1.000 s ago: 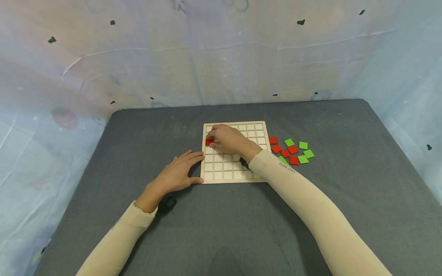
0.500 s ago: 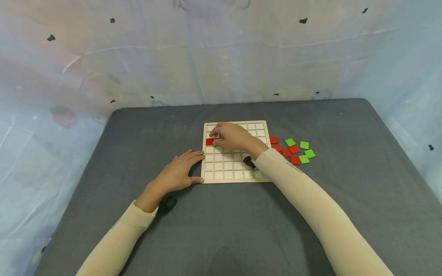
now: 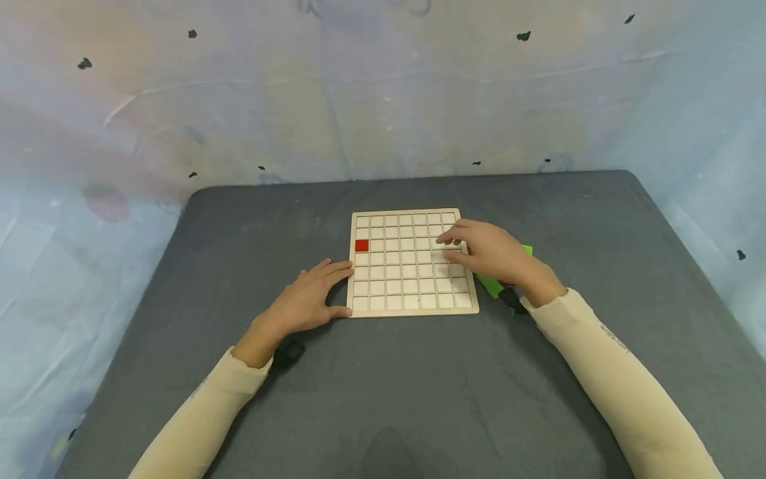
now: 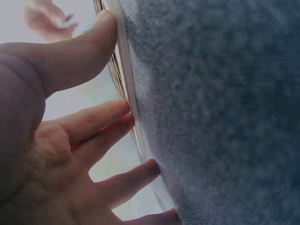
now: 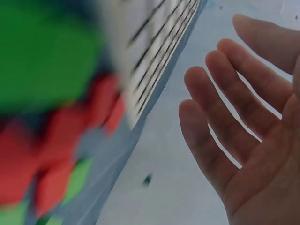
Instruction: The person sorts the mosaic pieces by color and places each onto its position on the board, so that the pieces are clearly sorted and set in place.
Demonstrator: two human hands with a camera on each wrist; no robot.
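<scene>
A wooden grid board [image 3: 401, 313] lies flat on the table, with one red square tile [image 3: 362, 245] in a cell of its leftmost column. My left hand [image 3: 308, 297] touches the board's left edge, thumb and fingers spread; the left wrist view shows the fingertips [image 4: 123, 108] against the frame. Over the board's right edge hovers my right hand [image 3: 491, 249], its fingers loosely extended with nothing between them. In the right wrist view, blurred red tiles [image 5: 56, 173] and green tiles [image 5: 42, 56] lie beside the board. From the head view, that hand hides most of them.
The grey table [image 3: 383, 392] spreads around the board on all sides. Behind it and at both sides hangs a pale patterned curtain [image 3: 389, 100] with small dark marks. A green tile [image 3: 489, 286] shows below my right hand, next to the board's right edge.
My right hand has left the red tile in the left column and moved right, to the board's right edge near the loose tiles. The left hand stays at the left edge.
</scene>
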